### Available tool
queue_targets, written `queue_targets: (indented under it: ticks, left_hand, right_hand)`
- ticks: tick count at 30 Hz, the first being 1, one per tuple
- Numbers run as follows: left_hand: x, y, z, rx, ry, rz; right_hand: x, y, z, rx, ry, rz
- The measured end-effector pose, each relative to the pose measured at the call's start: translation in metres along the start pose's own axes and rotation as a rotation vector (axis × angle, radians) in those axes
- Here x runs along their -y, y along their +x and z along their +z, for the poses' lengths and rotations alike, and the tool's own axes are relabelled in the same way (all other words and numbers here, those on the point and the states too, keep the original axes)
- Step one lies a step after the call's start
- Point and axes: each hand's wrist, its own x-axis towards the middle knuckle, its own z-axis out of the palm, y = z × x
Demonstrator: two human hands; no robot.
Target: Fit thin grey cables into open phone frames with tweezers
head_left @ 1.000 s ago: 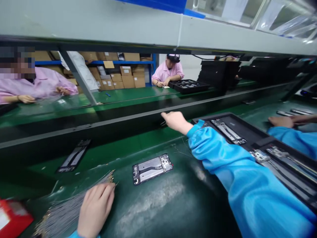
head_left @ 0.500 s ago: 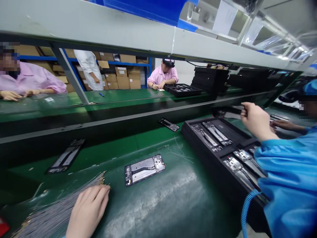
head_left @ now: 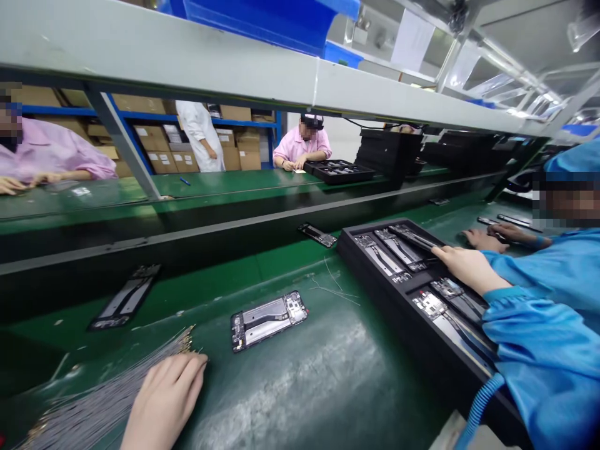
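Note:
My right hand (head_left: pixel 466 269), in a blue sleeve, grips the near end of an opened phone body (head_left: pixel 410 236). That phone is tilted over the far row of a black foam tray (head_left: pixel 375 300), beside two more phone bodies lying in it. At lower left, my left hand (head_left: pixel 166 397) is curled with its fingers together, next to a bundle of thin grey cables (head_left: pixel 100 400) with gold-coloured ends. A fine tip shows at its fingertips, too small to name. Between my hands lies another opened phone body (head_left: pixel 269 320), its board and metal plates facing up.
Further phone bodies lie on the green bench at left (head_left: pixel 126 297) and by the tray's far corner (head_left: pixel 317 235). Loose thin wires (head_left: pixel 335 287) are near the tray. A co-worker's hands (head_left: pixel 492 237) are close at right. A grey shelf beam (head_left: pixel 234 72) crosses above.
My right hand has come down and nearer with the phone body, from beyond the tray to over its far row. My left hand has stayed by the cables.

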Motion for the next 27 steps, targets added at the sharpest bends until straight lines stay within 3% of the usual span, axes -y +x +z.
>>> queue_targets:
  ticks: [5, 8, 11, 14, 17, 20, 23, 27]
  left_hand:
    - [-0.002, -0.003, 0.002, 0.037, -0.012, -0.048]
    - [-0.014, 0.007, 0.006, 0.078, -0.051, -0.088]
    - [-0.030, 0.025, 0.016, 0.133, -0.132, -0.105]
    - [-0.044, 0.037, 0.028, 0.159, -0.208, -0.086]
    - [-0.053, 0.035, 0.030, 0.188, -0.277, -0.055]
    - [-0.062, 0.024, 0.019, 0.216, -0.350, -0.050]
    - [-0.068, 0.015, 0.004, 0.235, -0.443, -0.083]
    - [-0.063, 0.012, -0.004, 0.221, -0.413, -0.248]
  right_hand:
    - [0.003, 0.017, -0.006, 0.126, -0.032, -0.093]
    - [0.038, 0.034, -0.020, 0.104, 0.016, -0.215]
    - [0.105, 0.056, -0.041, 0.045, 0.145, -0.415]
    - [0.190, 0.069, -0.068, 0.007, 0.307, -0.649]
    - [0.272, 0.063, -0.097, -0.015, 0.531, -0.871]
    - [0.330, 0.041, -0.116, -0.010, 0.771, -1.013]
    - [0.361, 0.011, -0.118, 0.056, 1.036, -0.988]
    - [0.373, -0.027, -0.098, 0.435, 1.589, -0.528]
